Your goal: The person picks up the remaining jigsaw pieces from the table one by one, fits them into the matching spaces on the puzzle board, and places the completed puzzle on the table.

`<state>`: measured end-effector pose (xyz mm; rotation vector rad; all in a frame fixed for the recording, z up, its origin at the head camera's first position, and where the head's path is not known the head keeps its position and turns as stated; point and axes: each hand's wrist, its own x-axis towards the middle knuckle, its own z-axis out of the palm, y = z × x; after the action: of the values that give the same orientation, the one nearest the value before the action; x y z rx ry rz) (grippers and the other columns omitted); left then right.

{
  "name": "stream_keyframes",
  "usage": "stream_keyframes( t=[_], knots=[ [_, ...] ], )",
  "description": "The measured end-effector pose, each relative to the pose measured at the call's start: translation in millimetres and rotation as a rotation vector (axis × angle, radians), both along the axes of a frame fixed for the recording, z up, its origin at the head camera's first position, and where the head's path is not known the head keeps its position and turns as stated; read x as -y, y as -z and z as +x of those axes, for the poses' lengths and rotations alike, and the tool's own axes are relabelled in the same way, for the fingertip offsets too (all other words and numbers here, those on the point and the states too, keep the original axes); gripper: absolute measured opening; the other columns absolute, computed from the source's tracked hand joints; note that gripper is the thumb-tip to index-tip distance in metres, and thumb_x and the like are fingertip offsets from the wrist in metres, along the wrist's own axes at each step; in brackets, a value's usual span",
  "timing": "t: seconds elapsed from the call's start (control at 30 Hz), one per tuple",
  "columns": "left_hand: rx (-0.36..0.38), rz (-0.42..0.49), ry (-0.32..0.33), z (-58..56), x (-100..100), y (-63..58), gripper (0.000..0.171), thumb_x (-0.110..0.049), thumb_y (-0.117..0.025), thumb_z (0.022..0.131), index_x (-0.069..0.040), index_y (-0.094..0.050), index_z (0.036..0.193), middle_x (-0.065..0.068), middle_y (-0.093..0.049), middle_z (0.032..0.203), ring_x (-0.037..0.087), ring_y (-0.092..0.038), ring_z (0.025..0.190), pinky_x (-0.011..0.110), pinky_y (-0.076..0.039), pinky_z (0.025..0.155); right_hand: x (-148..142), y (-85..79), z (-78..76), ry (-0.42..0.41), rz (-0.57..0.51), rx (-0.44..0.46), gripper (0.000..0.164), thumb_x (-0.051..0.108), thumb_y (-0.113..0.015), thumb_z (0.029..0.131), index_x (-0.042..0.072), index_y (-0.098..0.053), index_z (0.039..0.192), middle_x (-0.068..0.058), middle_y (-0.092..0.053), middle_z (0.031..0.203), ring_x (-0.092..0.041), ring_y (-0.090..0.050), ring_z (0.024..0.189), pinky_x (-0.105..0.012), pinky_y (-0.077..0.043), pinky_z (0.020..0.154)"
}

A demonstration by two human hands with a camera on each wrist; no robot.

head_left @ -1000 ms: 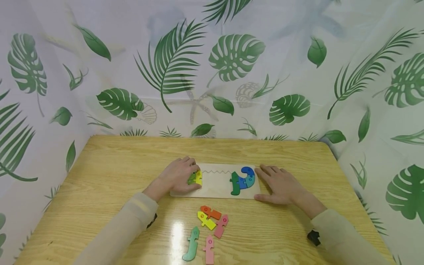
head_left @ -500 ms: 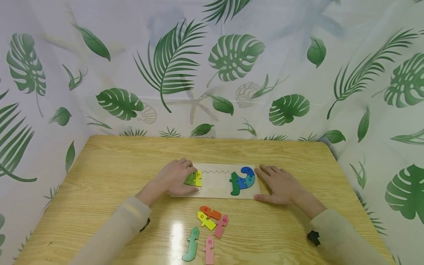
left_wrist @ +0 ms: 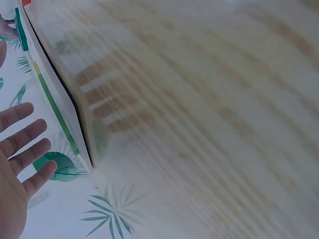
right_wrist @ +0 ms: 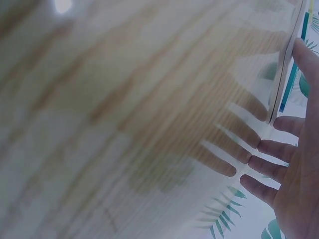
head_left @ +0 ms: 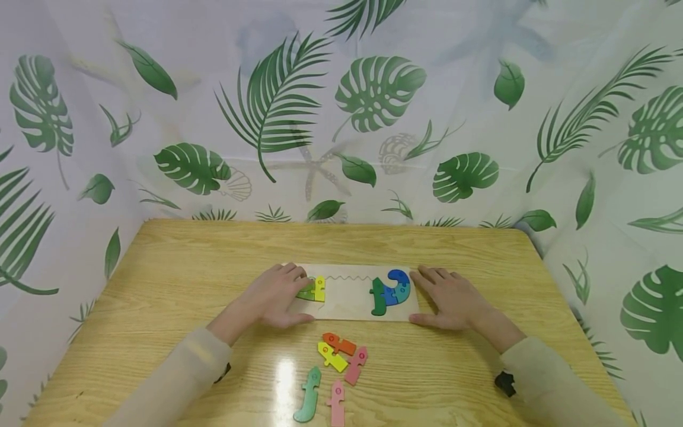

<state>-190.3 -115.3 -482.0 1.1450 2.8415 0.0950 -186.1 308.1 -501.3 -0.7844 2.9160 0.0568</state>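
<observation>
A pale wooden puzzle board (head_left: 348, 302) lies across the table. On its left end sit a green head piece (head_left: 306, 293), partly covered by fingers, and a yellow piece (head_left: 320, 289). A dark green leg piece (head_left: 378, 299) and joined blue pieces (head_left: 399, 276) fill the right end. My left hand (head_left: 273, 296) hovers over the board's left end, fingers spread and holding nothing; the left wrist view shows these fingers (left_wrist: 30, 130) straight and apart from the board. My right hand (head_left: 451, 299) has thumb and fingertips against the board's right edge, its fingers (right_wrist: 271, 149) extended.
In front of the board lie loose puzzle pieces: an orange one (head_left: 340, 343), a yellow one (head_left: 333, 357) overlapping it, two pink ones (head_left: 356, 365) and a light green one (head_left: 309, 394). A leaf-patterned curtain (head_left: 341, 130) encloses the wooden table (head_left: 181, 267) behind and at the sides.
My left hand has drawn back to the left and its fingers have spread, uncovering more of the green head piece. The right hand and the loose pieces stay in place.
</observation>
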Motion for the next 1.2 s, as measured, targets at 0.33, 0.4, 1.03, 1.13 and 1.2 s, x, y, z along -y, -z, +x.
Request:
stream_keyframes(
  t=[0.33, 0.4, 1.03, 1.13, 1.2],
  knots=[
    [-0.065, -0.020, 0.015, 15.3, 2.8, -1.8, 0.085, -0.077, -0.057, 0.090, -0.015, -0.058, 0.148, 0.012, -0.063, 0.144, 0.033, -0.058, 0.135, 0.055, -0.047, 0.115, 0.7, -2.0, 1.5, 0.006, 0.007, 0.021, 0.107, 0.087, -0.049, 0.089, 0.013, -0.037, 0.165, -0.020, -0.042, 0.167, -0.045, -0.045, 0.150, -0.069, -0.041, 0.115],
    [-0.078, -0.018, 0.018, 18.0, 3.2, -1.6, 0.086, -0.078, -0.058, 0.089, -0.015, -0.057, 0.149, 0.013, -0.063, 0.144, 0.033, -0.058, 0.134, 0.055, -0.047, 0.114, 0.6, -1.7, 1.6, 0.007, 0.007, 0.021, 0.107, 0.087, -0.049, 0.089, 0.013, -0.037, 0.165, -0.020, -0.042, 0.167, -0.045, -0.045, 0.150, -0.069, -0.041, 0.116],
    [-0.055, 0.033, 0.074, 48.9, 13.3, 0.8, 0.086, -0.080, -0.056, 0.088, -0.018, -0.059, 0.148, 0.009, -0.063, 0.144, 0.032, -0.057, 0.136, 0.057, -0.048, 0.112, 0.5, -3.1, 2.0, 0.002, -0.006, 0.012, 0.106, 0.085, -0.051, 0.089, 0.012, -0.037, 0.164, -0.020, -0.042, 0.167, -0.044, -0.045, 0.150, -0.068, -0.041, 0.116],
    [-0.066, 0.032, 0.081, 53.9, 14.1, 0.7, 0.085, -0.081, -0.057, 0.087, -0.019, -0.061, 0.146, 0.008, -0.064, 0.142, 0.031, -0.058, 0.134, 0.055, -0.048, 0.111, -0.1, -2.0, 1.2, 0.001, -0.003, 0.006, 0.106, 0.086, -0.050, 0.089, 0.012, -0.037, 0.164, -0.020, -0.043, 0.166, -0.044, -0.045, 0.150, -0.067, -0.041, 0.117],
    [-0.074, 0.034, 0.084, 57.3, 14.7, 1.0, 0.085, -0.081, -0.058, 0.086, -0.019, -0.061, 0.145, 0.007, -0.065, 0.140, 0.030, -0.059, 0.132, 0.055, -0.049, 0.110, -0.8, -1.0, 0.6, 0.001, 0.000, 0.004, 0.106, 0.086, -0.050, 0.089, 0.012, -0.037, 0.164, -0.020, -0.043, 0.166, -0.043, -0.045, 0.150, -0.067, -0.041, 0.117]
  ],
)
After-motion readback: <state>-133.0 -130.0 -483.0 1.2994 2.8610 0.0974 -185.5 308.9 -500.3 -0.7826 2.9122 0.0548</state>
